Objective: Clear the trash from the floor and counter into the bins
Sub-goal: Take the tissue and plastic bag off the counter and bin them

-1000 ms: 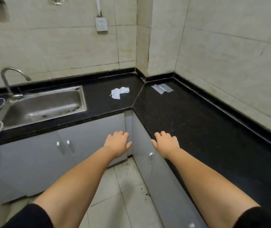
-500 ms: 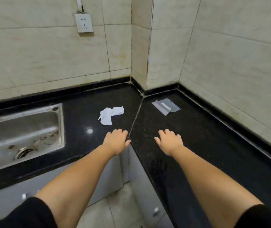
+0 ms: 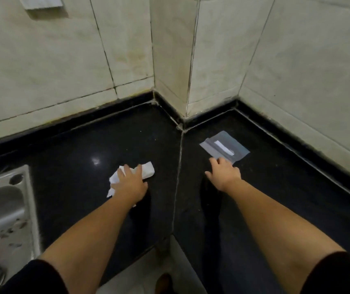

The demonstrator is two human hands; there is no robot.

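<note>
Two unlettered scraps: white tissue (image 3: 146,169), grey packet (image 3: 225,146)

Glossy black stone counter (image 3: 68,158), crumpled white paper tissue (image 3: 147,169), clear plastic wrapper (image 3: 229,143), brushed steel sink (image 3: 2,209)

On the black counter (image 3: 68,166), the left hand (image 3: 130,183) lies spread over a crumpled white tissue (image 3: 146,169). The right hand (image 3: 224,172) reaches with its fingertips (image 3: 219,160) touching a flat grey plastic bag (image 3: 225,146). A steel sink (image 3: 4,209) sits at left.
</note>
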